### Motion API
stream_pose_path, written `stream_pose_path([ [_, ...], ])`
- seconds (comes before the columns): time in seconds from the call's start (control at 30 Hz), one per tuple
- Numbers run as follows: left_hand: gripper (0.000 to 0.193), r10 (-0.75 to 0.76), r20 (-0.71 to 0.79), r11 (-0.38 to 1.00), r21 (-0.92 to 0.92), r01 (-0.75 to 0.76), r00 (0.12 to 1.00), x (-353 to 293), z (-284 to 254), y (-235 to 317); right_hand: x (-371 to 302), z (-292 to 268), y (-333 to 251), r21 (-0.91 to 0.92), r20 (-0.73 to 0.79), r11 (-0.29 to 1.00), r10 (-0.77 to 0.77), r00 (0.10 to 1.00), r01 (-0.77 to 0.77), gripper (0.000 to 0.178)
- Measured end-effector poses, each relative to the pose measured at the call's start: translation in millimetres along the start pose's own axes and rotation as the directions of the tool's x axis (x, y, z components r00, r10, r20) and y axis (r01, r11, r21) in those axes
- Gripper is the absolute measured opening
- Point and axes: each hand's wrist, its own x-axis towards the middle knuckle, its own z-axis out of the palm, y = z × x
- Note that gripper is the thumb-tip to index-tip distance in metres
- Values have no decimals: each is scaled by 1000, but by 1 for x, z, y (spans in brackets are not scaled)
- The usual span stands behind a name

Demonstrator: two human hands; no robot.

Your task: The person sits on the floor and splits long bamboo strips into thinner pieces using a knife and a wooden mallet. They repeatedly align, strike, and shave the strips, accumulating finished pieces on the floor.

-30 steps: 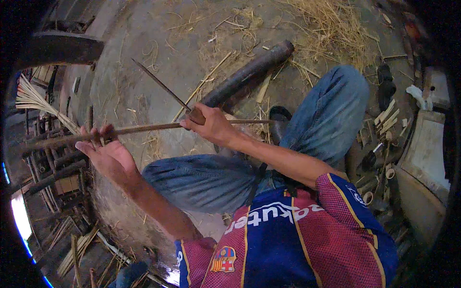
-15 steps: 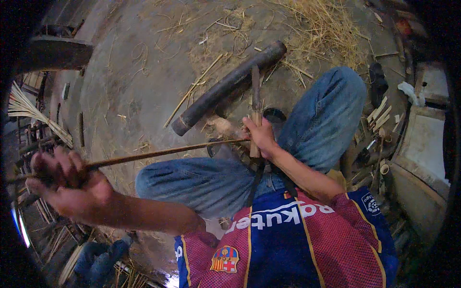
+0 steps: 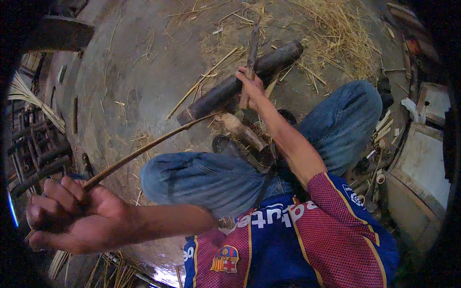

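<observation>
Floor (image 3: 120,108) bears straw (image 3: 341,38); left hand (image 3: 79,216) grips stick (image 3: 139,155).

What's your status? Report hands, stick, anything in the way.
Left hand gripping stick. Right hand gripping knife. Dark log by stick's far end, contact unclear.

I could not see the stretch of stick (image 3: 149,150) inside the curled left hand (image 3: 79,216), and the right hand (image 3: 252,86) covered part of the tool handle (image 3: 244,101). At far right, my view's top edge cut off the straw heap (image 3: 343,38).
</observation>
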Motion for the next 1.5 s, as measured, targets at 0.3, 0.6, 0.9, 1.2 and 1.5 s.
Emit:
stream_pose_path([
  [0.3, 40, 50, -133, 989, 147, -30, 990, 1, 44, -5, 66, -24, 44, -484, -294, 849, -386, 874, 212, 34],
  [0.6, 50, 119, -270, 950, 310, -31, 955, 9, 28, -22, 43, -92, -52, 92, -591, 962, -156, 791, 258, 40],
  [0.9, 51, 136, -306, 944, 330, -29, 942, 13, 14, -22, 57, -145, -19, 71, -644, 990, -49, 764, 123, 48],
  [1.2, 56, 63, -330, 987, 159, -10, 942, 2, 27, -48, 43, -117, -4, 107, -642, 976, -78, 763, 190, 32],
  [1.5, 57, 15, -338, 989, 142, 35, 941, -3, 35, -60, -117, -11, 29, -661, 102, 641, -439, 893, 390, 49],
])
